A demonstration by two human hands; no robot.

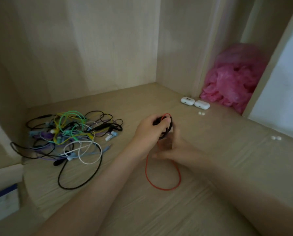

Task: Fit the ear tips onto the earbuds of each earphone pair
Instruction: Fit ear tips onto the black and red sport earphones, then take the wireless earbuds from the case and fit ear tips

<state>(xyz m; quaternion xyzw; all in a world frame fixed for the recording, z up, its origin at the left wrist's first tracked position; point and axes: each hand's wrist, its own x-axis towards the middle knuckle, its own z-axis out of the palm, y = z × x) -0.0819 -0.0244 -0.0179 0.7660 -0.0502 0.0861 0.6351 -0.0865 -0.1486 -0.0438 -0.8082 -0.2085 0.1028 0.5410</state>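
My left hand (150, 128) grips the black end of a red-corded earphone (162, 183) above the wooden surface. Just below and right of it, my right hand (172, 147) has its fingers curled at the same black part and cord. The red cord hangs down in a loop onto the wood. A tangled pile of coloured earphones (69, 138) lies to the left. Two small white ear tips (201, 113) lie behind my hands, and another white pair (276, 138) sits far right. The frame is blurred, so the earbud itself is hard to make out.
Two white earbud cases (195, 103) stand near the back right corner. A crumpled pink plastic bag (232, 80) fills the gap behind them. Wooden walls close off the back and left. A lower ledge (4, 171) drops away at the left.
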